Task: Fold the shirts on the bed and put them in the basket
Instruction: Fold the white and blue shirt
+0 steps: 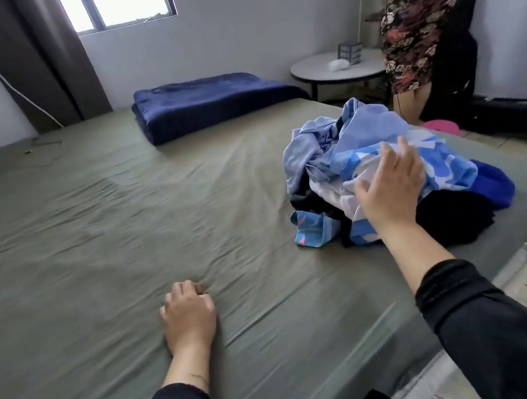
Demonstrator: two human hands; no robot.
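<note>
Right hand (387, 186) spread-fingered over shirt pile (384, 166) at bed (87, 227) edge.
Left hand (189, 314) curled, holding nothing, knuckles on sheet; bare bed beyond its fingers; shirts crumpled, blue, white, black.

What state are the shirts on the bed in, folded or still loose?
Loose: the shirts lie in a crumpled heap on the bed, none folded.

One head-worn wide-angle view looks forward and down across the bed (93, 226) from its near edge (straight lines bow toward the frame's borders). Both forearms enter from below, close to the lens; the far wall and window (117, 1) sit well back.
</note>
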